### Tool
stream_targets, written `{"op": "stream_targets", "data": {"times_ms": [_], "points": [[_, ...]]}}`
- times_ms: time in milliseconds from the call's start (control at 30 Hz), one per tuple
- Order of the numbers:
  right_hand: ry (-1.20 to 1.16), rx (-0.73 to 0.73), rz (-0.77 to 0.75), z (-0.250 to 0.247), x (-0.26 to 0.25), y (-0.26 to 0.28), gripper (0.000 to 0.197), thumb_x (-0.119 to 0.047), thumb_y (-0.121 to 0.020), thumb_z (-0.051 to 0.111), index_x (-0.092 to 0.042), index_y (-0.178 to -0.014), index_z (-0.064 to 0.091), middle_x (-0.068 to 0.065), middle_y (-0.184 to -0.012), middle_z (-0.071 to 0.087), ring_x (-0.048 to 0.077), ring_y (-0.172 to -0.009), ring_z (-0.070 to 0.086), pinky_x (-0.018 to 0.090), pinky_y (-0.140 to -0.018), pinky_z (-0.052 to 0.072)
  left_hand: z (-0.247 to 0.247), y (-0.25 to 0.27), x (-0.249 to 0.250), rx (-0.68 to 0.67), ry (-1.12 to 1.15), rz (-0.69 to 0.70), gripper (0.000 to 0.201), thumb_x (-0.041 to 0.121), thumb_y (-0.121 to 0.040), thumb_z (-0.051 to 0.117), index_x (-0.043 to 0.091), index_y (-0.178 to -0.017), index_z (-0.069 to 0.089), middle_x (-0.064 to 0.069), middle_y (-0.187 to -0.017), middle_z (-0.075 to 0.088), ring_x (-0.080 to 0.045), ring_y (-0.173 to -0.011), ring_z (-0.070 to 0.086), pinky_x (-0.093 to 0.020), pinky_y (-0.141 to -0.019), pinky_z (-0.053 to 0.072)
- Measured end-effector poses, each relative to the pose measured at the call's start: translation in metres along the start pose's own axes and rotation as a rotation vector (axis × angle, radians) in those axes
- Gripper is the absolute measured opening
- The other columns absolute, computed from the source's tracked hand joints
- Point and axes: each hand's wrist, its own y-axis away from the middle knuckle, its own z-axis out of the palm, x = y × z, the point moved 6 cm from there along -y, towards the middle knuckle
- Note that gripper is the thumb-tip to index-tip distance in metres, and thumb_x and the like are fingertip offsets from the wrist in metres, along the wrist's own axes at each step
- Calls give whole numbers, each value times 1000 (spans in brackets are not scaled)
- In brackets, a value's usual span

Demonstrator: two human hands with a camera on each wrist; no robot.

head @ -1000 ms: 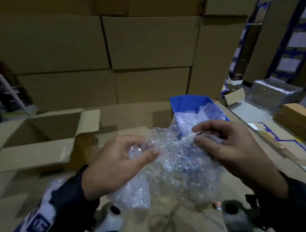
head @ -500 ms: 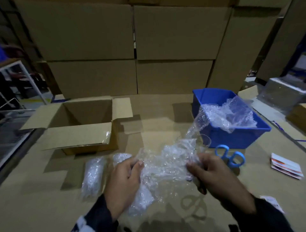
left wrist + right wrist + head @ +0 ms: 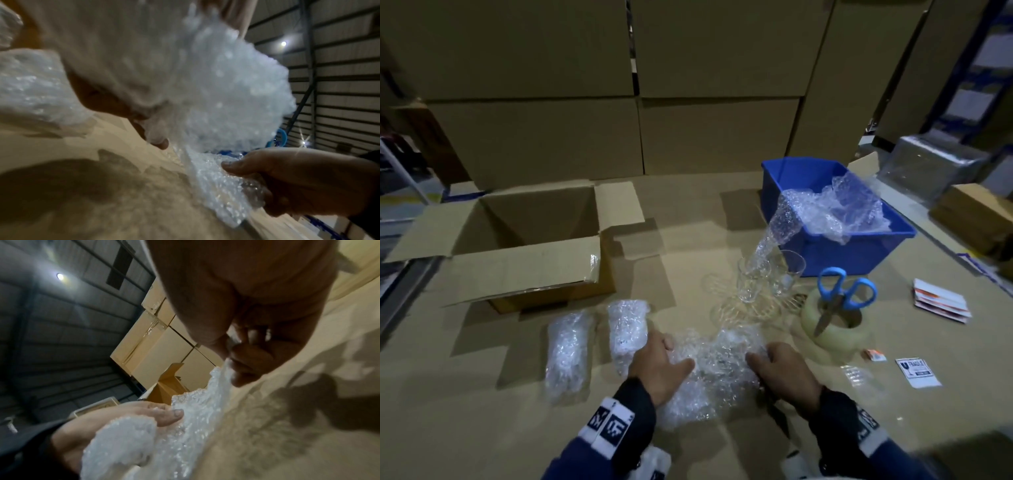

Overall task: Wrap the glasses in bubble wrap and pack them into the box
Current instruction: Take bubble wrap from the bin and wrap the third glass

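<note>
Worktop (image 3: 722,219) carries everything; open cardboard box (image 3: 530,240) sits well ahead-left of the hands, and no bundle shows inside it from the head view, so packing looks not yet begun; blue bin (image 3: 835,236) of spare bubble wrap lies ahead-right, a strip trailing out toward the bare glasses (image 3: 760,281) standing ahead of the right hand, at least two still unwrapped, exact count unclear; two finished wrapped bundles (image 3: 566,349) lie just left of the left hand; bubble wrap sheet (image 3: 714,368) lies between the hands, whether a glass is already inside I cannot tell; left hand (image 3: 657,366) lies on the sheet's left edge, fingers relaxed, thumb over it; right hand (image 3: 786,371) pinches the right edge between thumb and fingers; judgement: roughly midway, wrapping ongoing, all boxing left; tape roll (image 3: 835,334) with scissors (image 3: 840,296) stuck in it sits right-ahead of the right hand; views: head alone gives the layout; right wrist shows the pinch on the sheet (image 3: 205,402) clearly; left wrist is blurred, showing wrap bunched above the left palm.
</note>
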Motion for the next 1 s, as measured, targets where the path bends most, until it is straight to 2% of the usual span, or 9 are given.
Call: {"op": "stream_targets", "data": {"times_ms": [133, 233, 300, 367, 533, 633, 767, 933, 1000], "points": [[338, 182, -12, -20, -9, 4, 44, -54, -93, 51, -10, -90, 55, -2, -67, 56, 19, -65, 55, 32, -57, 38, 1, -4, 2, 65, 41, 8, 33, 34, -86, 69, 25, -86, 38, 5, -82, 49, -10, -66, 43, -25, -55, 33], [326, 347, -189, -42, -42, 2, 35, -40, -96, 53, -13, -118, 48, 9, -101, 65, 30, -94, 61, 38, -76, 47, -3, -8, 0, 89, 102, 48, 37, 36, -82, 75, 24, -83, 40, 5, -86, 53, -9, -72, 47, -22, -57, 34], [316, 317, -282, -46, -60, -16, 45, -29, -94, 57, -16, -134, 42, 15, -105, 66, 35, -101, 60, 40, -81, 45, -4, -11, -4, 75, 133, 43, 40, 37, -78, 80, 24, -86, 43, 7, -97, 58, -10, -85, 53, -22, -62, 37], [327, 245, -239, -45, -67, -41, 52, -26, -93, 57, -17, -140, 36, 18, -105, 65, 38, -102, 59, 40, -81, 43, -6, -11, -9, 61, 145, 34, 42, 39, -76, 81, 24, -92, 46, 9, -105, 57, -13, -97, 55, -24, -69, 39], [472, 218, -121, -43, -65, -80, 31, -31, -96, 55, -10, -119, 53, 16, -108, 64, 32, -104, 56, 38, -84, 46, -9, -7, -16, 46, 144, 41, 44, 41, -76, 80, 24, -105, 52, 10, -114, 54, -11, -101, 53, -17, -69, 39], [411, 247, -110, -42, -62, -88, 30, -38, -95, 56, -9, -103, 58, 14, -102, 64, 26, -91, 52, 35, -76, 45, -4, -7, -20, 35, 135, 17, 39, 35, -80, 78, 23, -108, 53, 5, -118, 56, -14, -102, 54, -22, -76, 40], [390, 303, -167, -45, -65, -88, 33, -46, -90, 61, -15, -85, 52, 10, -86, 64, 24, -77, 53, 30, -65, 38, -3, -9, -22, 38, 152, 9, 33, 31, -83, 76, 24, -105, 53, 5, -119, 56, -14, -105, 53, -23, -80, 40], [258, 396, -294, -55, -73, -60, 43, -56, -78, 70, -17, -68, 56, -4, -64, 58, 15, -61, 52, 28, -55, 32, -6, -8, -22, 40, 170, 12, 30, 33, -83, 76, 25, -103, 54, 7, -118, 55, -10, -106, 50, -13, -69, 37], [163, 411, -364, -54, -76, -44, 43, -55, -72, 76, -21, -58, 53, -8, -55, 54, 8, -54, 49, 20, -50, 31, -8, -8, -23, 32, 162, 9, 32, 35, -83, 75, 24, -105, 54, 7, -118, 54, -10, -107, 49, -15, -71, 38]]}}
